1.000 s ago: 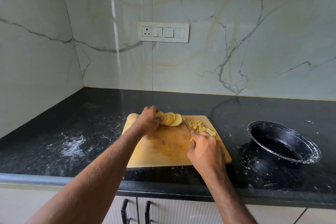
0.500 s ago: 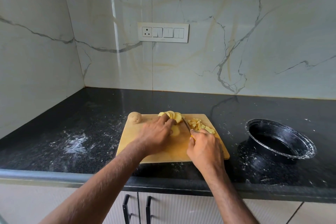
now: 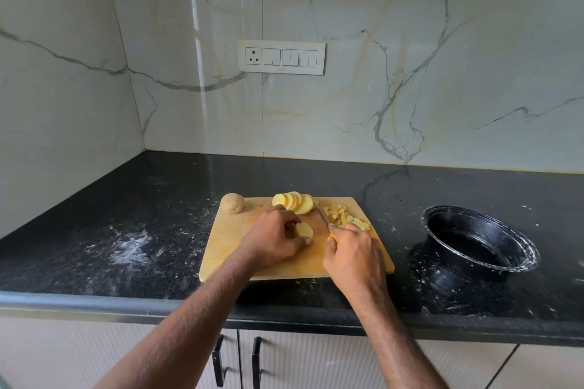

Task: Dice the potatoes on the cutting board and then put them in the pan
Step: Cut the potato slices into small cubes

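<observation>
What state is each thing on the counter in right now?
Whole potato: uncut, at board corner.
Slices: fanned, undiced.
Dice: piled on board.
Pan: holds no potato.
Left hand: holds slices.
Right hand: grips knife.

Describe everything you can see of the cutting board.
The cutting board is a pale wooden rectangle lying flat on the black countertop. It carries fanned potato slices, diced pieces and a whole potato at its far left corner. The left hand holds a few slices on it.
</observation>
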Demonstrator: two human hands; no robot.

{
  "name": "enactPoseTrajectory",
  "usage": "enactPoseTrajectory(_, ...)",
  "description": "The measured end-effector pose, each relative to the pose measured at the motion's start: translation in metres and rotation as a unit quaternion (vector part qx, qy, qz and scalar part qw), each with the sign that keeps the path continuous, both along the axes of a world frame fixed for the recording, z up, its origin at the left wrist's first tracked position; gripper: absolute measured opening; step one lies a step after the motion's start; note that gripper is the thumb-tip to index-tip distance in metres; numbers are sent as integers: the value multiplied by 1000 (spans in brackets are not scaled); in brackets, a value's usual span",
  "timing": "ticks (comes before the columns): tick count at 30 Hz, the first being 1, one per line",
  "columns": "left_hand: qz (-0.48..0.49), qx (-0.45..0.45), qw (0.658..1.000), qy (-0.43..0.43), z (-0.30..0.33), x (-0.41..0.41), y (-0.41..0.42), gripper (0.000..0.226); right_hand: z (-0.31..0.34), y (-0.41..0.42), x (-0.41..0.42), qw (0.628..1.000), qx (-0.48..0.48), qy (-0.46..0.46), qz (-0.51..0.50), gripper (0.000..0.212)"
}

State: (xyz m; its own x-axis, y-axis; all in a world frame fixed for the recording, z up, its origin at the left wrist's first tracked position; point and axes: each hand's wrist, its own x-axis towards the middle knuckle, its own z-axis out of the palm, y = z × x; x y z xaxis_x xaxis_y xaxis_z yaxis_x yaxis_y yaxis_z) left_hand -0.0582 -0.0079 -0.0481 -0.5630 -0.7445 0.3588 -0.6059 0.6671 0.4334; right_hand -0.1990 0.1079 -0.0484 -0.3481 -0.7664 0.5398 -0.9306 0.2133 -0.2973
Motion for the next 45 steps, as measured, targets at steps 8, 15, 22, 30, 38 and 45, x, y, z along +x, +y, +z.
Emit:
enactPoseTrajectory(8,-91,33,995,26,5,14,4,53,-1,7,1,999,-38,-10,7,34)
enactPoseTrajectory(15,-82,43,996,19,6,14,6,51,1,9,2,999,-30,-10,24,34)
enactPoseTrajectory(22,0,32,997,63,0,4,3,51,-1,17,13,996,-64,-49,36,31)
enactPoseTrajectory(30,-48,19,997,54,-1,10,-1,39,-5,23,17,995,-43,-68,63,33)
enactPoseTrajectory(38,-40,12,998,37,-1,9,-1,54,-4,33,20,996,-14,-53,66,34)
enactPoseTrajectory(45,-41,5,999,34,0,7,-1,50,1,34,24,996,-1,-56,74,33)
